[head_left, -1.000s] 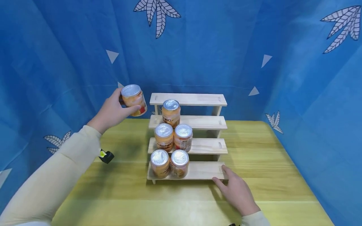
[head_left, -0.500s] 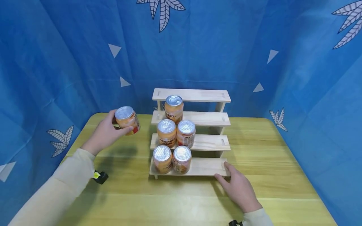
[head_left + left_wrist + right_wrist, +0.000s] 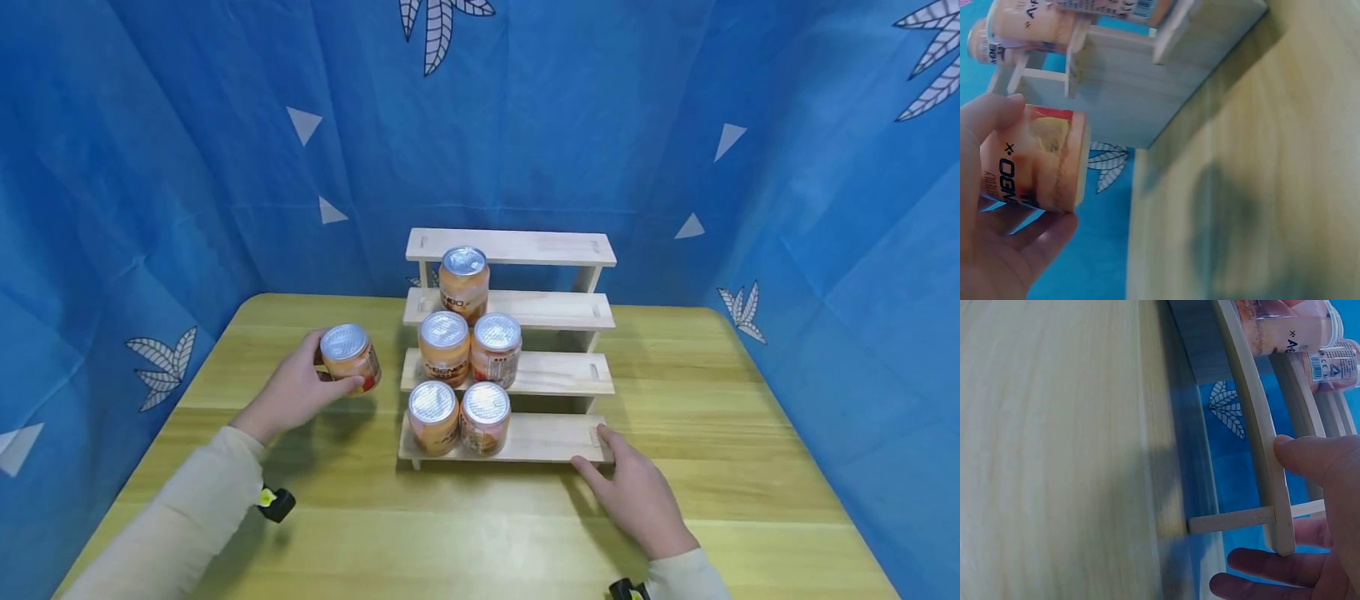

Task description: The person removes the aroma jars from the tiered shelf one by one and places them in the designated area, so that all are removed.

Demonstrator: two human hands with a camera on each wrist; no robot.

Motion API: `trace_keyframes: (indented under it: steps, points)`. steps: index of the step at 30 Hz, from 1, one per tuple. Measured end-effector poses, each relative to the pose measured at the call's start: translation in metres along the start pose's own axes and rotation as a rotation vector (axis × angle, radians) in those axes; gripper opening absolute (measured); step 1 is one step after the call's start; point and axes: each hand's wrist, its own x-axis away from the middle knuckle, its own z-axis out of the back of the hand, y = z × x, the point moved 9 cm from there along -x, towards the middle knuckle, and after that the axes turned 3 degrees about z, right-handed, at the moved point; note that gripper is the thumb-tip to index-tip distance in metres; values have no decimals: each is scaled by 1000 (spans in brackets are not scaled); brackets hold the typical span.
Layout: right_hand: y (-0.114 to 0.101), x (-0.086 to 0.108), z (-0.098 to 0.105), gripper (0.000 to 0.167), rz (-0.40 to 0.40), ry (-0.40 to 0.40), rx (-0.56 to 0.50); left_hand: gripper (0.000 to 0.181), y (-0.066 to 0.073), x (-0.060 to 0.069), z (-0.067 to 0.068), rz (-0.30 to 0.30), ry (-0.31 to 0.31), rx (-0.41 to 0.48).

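Note:
My left hand (image 3: pixel 296 392) grips an orange-labelled can (image 3: pixel 347 360) with a silver lid, thumb on one side and fingers round the other. It is held upright above the table, left of a stepped wooden shelf rack (image 3: pixel 555 437). In the left wrist view the same can (image 3: pixel 1038 159) shows its printed label. Similar cans stand on the rack: two on the lowest tier, such as one can (image 3: pixel 433 421), two on the second, and one can (image 3: pixel 464 287) on the third. My right hand (image 3: pixel 633 496) holds the lowest tier's right end, its thumb (image 3: pixel 1310 456) against the front edge.
The rack's top tier (image 3: pixel 510 246) bears no can. A yellowish wooden table (image 3: pixel 480 533) lies beneath everything. Blue patterned cloth (image 3: pixel 570 117) hangs behind and at both sides. A black wrist device (image 3: pixel 276 504) sits by my left sleeve.
My left hand has lowered the can from beside the top tiers to closer above the table, lately moving a little right. The view has tilted slightly; the right hand stays at the rack.

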Motion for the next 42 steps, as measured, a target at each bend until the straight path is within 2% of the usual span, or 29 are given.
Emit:
trace_keyframes:
  steps: [6,11,29,37,42]
  points:
    - [2,2,0,86,-24,-7,-5,91,-15,0,-22,3,-54,19]
    - [3,2,-2,88,-24,2,1,88,-19,1,-33,-15,-66,2]
    - [3,-2,0,84,-4,46,13,90,-31,-1,-58,-12,-84,48]
    - [-1,-3,1,88,18,58,27,90,-38,3,-65,20,-84,65]
    - [0,-4,0,90,15,52,40,90,-39,3,-71,19,-91,74]
